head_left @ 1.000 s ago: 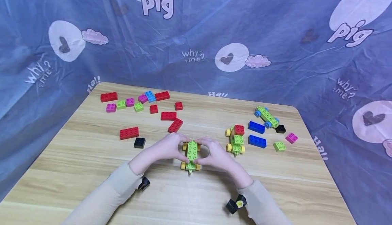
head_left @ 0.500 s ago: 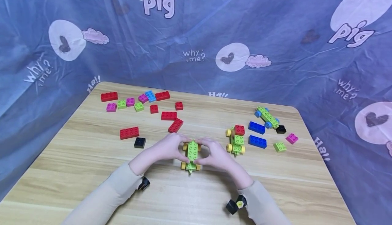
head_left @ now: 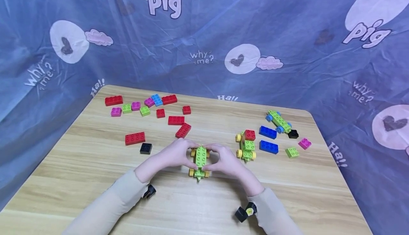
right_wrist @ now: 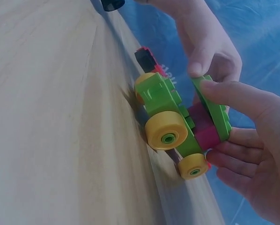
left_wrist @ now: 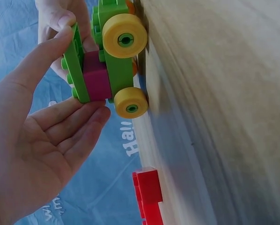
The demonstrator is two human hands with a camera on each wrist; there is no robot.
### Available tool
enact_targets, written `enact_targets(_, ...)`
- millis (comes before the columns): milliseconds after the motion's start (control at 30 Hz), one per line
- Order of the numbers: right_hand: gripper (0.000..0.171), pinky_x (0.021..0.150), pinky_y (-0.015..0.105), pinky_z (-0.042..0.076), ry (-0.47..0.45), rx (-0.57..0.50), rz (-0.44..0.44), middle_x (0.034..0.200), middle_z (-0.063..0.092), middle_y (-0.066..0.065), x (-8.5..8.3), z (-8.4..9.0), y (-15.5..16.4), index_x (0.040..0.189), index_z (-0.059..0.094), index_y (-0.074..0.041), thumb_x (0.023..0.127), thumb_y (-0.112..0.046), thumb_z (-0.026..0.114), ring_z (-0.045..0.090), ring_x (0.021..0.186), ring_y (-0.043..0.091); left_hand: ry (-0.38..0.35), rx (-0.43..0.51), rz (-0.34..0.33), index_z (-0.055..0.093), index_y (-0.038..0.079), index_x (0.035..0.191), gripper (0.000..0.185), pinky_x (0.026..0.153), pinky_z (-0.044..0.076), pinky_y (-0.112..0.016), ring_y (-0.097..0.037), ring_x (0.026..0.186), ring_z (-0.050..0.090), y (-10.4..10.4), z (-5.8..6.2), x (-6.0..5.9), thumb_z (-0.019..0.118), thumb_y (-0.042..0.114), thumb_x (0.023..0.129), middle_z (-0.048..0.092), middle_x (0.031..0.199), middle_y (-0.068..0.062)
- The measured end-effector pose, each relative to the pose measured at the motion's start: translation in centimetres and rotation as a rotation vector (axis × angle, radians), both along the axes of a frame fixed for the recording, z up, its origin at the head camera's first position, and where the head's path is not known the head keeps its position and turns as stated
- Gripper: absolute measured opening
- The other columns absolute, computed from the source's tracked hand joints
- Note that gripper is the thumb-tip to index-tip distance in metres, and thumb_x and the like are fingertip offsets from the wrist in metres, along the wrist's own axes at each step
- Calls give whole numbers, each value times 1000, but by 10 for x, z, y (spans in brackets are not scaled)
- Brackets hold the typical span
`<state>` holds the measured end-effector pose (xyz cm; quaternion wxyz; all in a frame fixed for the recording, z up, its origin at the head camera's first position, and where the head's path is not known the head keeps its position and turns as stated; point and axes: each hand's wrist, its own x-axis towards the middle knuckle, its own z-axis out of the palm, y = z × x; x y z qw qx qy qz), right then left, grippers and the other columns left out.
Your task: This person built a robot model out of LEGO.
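A toy car with a green base (left_wrist: 119,70) and yellow wheels (left_wrist: 125,37) stands on the table in front of me. On its base sits a magenta brick (left_wrist: 95,75), topped by a long green brick (head_left: 201,157) that overhangs toward me, its hollow underside partly showing in the left wrist view. My left hand (head_left: 175,154) pinches the green brick from the left, thumb at the near end and fingers at the far end. From the right, my right hand (head_left: 227,161) grips the same brick in a mirrored way, its thumb close to the other thumb.
Right of my hands stands another yellow-wheeled car (head_left: 247,146) with a red brick on it. Beyond are two blue bricks (head_left: 268,147) and a blue-wheeled green base (head_left: 278,121). Red bricks (head_left: 135,138), a black brick (head_left: 146,148) and several small coloured bricks lie left.
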<state>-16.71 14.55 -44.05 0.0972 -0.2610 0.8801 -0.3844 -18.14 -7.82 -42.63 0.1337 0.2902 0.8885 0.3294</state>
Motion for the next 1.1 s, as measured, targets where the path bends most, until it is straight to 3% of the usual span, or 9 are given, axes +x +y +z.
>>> enact_targets(167, 67, 103, 50, 47, -8, -7, 0, 129, 64, 11, -1, -1, 1, 129, 61, -5, 71, -27, 86, 60, 118, 29, -37, 10, 10, 65, 5, 126, 70, 99, 50, -43, -27, 115, 62, 0, 1, -2, 90, 31, 67, 67, 126, -10)
enact_targets(667, 67, 103, 51, 47, 26, 25, 16, 128, 64, 9, 0, 0, 1, 131, 60, -6, 73, -32, 85, 60, 118, 28, -34, -9, 26, 64, 5, 127, 71, 98, 51, -42, -25, 113, 63, 2, 2, 0, 90, 32, 66, 68, 124, -9)
enact_targets(1100, 72, 104, 50, 46, 66, 15, 16, 135, 60, 9, 1, -5, 3, 136, 55, -8, 74, -31, 84, 58, 122, 29, 32, -18, -10, 62, 2, 128, 74, 94, 53, -39, -23, 107, 64, 0, -1, -3, 89, 36, 68, 68, 123, -11)
